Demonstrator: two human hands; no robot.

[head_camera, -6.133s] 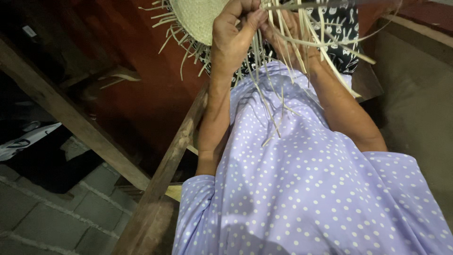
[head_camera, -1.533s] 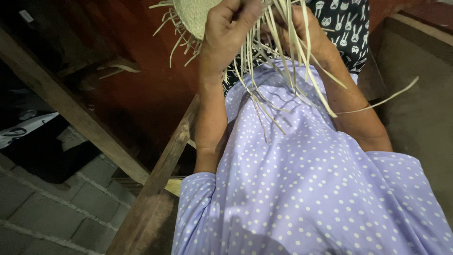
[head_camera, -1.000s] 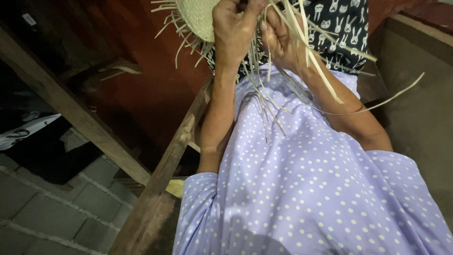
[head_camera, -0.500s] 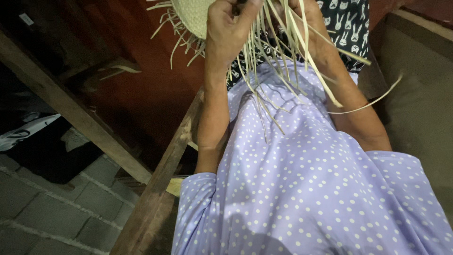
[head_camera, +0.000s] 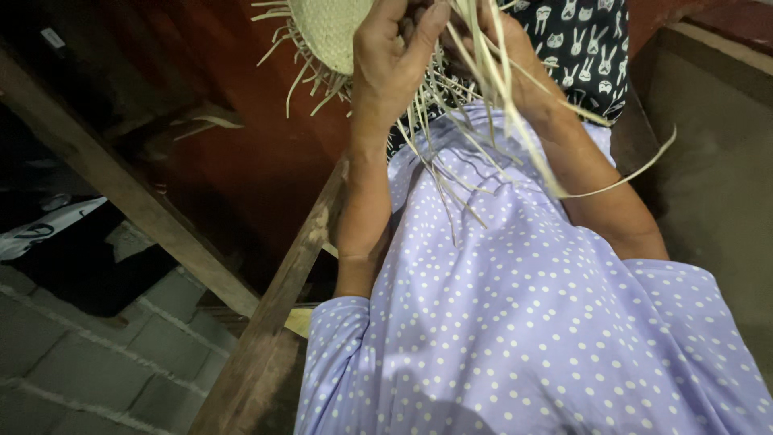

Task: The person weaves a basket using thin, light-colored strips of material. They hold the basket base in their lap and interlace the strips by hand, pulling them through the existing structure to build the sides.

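Left hand (head_camera: 394,56) seen at the top of the view, fingers curled and closed on the edge of the weave (head_camera: 326,32), a pale disc of plaited straw cut off by the upper frame edge. Loose strips (head_camera: 483,121) fanned down from that edge, across the lap, between the two forearms. Right hand (head_camera: 507,48) just beside the left, largely hidden behind the strips; fingers seemingly pinched among them, though grip could not be told for sure. One long strip (head_camera: 636,173) curled out to the right, clear of the forearm. Short frayed ends stuck out around the disc's left rim. Weave held up near the knees, above a lilac dress (head_camera: 515,322) with white dots. Dark cloth (head_camera: 584,44) with small white animal figures behind the right hand. Two wooden beams (head_camera: 266,322) crossed on the left, one running diagonally down from the upper left corner, the other rising toward the left wrist. Grey bricks (head_camera: 88,362) lower left. Red-brown floor (head_camera: 258,153) under the disc. White object (head_camera: 44,229) at far left, partly in shadow.
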